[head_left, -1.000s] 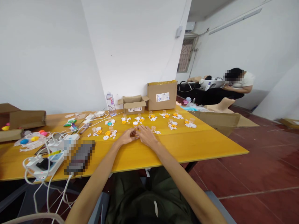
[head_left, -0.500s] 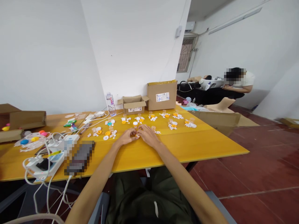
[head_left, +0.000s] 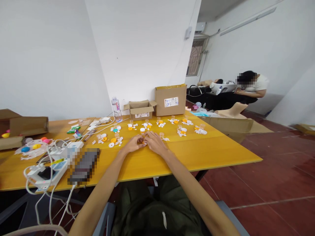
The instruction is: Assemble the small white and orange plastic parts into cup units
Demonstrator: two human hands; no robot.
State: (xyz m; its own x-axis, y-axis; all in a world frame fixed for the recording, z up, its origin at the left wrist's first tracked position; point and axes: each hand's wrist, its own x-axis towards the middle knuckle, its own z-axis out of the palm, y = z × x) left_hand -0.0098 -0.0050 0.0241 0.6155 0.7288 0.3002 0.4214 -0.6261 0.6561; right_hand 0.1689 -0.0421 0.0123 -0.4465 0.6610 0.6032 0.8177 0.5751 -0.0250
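Over the middle of the yellow table (head_left: 197, 152), my left hand (head_left: 133, 144) and my right hand (head_left: 155, 143) meet with fingers bent and fingertips together. Between them is a small piece, partly orange, mostly hidden by the fingers; its kind cannot be made out. Just beyond the fingertips is a white round cap-like part (head_left: 142, 130). Left of my left hand lie an orange ring (head_left: 113, 140) and a white disc (head_left: 111, 145) among small white pieces. A clear plastic cup (head_left: 161, 134) is close behind my right hand.
Several piles of white and orange parts (head_left: 182, 132) are spread across the table. Behind stand an open small carton (head_left: 141, 113), a larger box (head_left: 171, 101) and a bottle (head_left: 116, 109). Power strips (head_left: 57, 167) with cables and a phone (head_left: 84, 165) lie left. A person (head_left: 253, 87) sits far right.
My fingers have shifted very slightly around the small piece, and less of it shows between them. Both arms stay in nearly the same place.
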